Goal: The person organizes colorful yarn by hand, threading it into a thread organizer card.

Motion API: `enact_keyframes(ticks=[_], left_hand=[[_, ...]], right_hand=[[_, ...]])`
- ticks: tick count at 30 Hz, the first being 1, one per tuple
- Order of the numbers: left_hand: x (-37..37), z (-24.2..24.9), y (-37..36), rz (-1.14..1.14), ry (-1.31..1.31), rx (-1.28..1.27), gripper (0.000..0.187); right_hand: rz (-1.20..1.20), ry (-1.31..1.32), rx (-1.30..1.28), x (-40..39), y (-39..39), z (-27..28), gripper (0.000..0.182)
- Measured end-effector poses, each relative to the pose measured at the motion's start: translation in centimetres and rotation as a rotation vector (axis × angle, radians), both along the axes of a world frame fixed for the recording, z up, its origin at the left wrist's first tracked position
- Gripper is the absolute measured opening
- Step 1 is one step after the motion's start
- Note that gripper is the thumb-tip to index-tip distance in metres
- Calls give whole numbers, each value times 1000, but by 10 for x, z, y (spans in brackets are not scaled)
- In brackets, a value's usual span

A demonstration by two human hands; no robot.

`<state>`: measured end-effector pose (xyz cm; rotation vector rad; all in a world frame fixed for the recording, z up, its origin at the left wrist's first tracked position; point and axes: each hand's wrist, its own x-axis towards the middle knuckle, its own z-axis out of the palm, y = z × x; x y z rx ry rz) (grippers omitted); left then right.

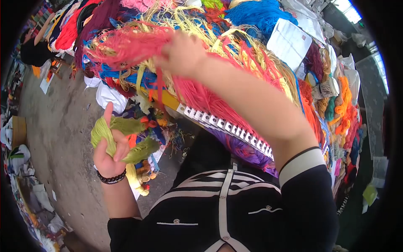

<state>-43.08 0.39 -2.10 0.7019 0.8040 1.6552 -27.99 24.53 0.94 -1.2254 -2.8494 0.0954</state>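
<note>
My left hand (111, 152) is closed around a bundle of olive-green yarn (140, 150), held out over the floor to the left of the table. The bundle loops past my thumb, its two tails pointing right, and one finger sticks up. Across the table reaches my right hand (182, 53), smeared by motion, closed on a bunch of pink yarn (130, 44) that spreads out to its left. Beneath it lie more pink strands (193, 90), mixed with pale yellow yarn (161, 23). A row of white tags with dark holes (228, 126) runs along the table's near edge.
Blue yarn (256, 17) and a white sheet (289, 42) lie at the back. Orange yarn (344, 98) and a spool (326, 89) are on the right. A white bag (110, 97) and loose skeins sit below the table's left end. Another person (35, 48) is at far left.
</note>
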Motion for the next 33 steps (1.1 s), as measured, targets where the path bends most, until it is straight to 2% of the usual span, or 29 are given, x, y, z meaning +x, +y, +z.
enact_keyframes(ticks=[2,3,4,5,6,7,9,10,14,19,20,22,23,25,26,27,28,29,30,32,33], left_hand=[[-6,-1,2,-114,-52,116,75],[-8,-2,0,-122,-40,118,68],[-15,-3,-1,-124,-42,112,68],[-24,-6,-5,-153,24,97,61],[-32,-8,-8,-181,89,83,56],[-38,-5,-12,-179,74,74,46],[-52,-1,-22,-76,218,11,41],[-58,7,-25,-60,263,-7,37],[-62,33,-36,31,406,-21,33],[-48,36,-32,56,443,12,31],[-45,33,-30,-15,340,2,36],[-14,35,-15,13,348,8,49],[-2,29,-11,-54,317,-16,59],[18,2,-7,-231,149,-115,55],[30,-14,-4,-226,145,-213,50],[62,-9,4,-131,176,-267,41],[74,-17,8,-240,145,-285,35],[91,-18,14,-191,336,-181,31],[99,-24,16,-196,478,-181,30],[113,-27,17,-219,389,-212,29],[120,-27,18,-204,367,-225,31]], right_hand=[[-172,391,-243,3,50,14,52],[-194,384,-215,10,71,18,52],[-218,377,-190,21,93,20,52],[-308,249,-128,34,127,6,45],[-362,90,-95,46,83,50,41],[-178,226,123,70,68,47,44],[-210,154,237,79,42,53,48],[-420,-57,135,70,29,67,49],[-108,387,163,101,-25,32,37],[-63,808,-58,112,-84,-6,19],[-75,855,-122,113,-92,-11,18],[-61,923,-223,116,-111,-16,13],[-32,935,-241,117,-119,-17,12],[-12,992,-385,117,-134,-23,11],[8,998,-424,119,-140,-22,11],[-16,922,-511,123,-145,-17,9],[-79,946,-628,125,-150,-15,10],[-144,968,-744,127,-154,-17,10],[-174,1017,-808,130,-157,-23,10],[-6,1145,-780,133,-156,-35,12],[-36,1094,-764,136,-159,-39,14]])
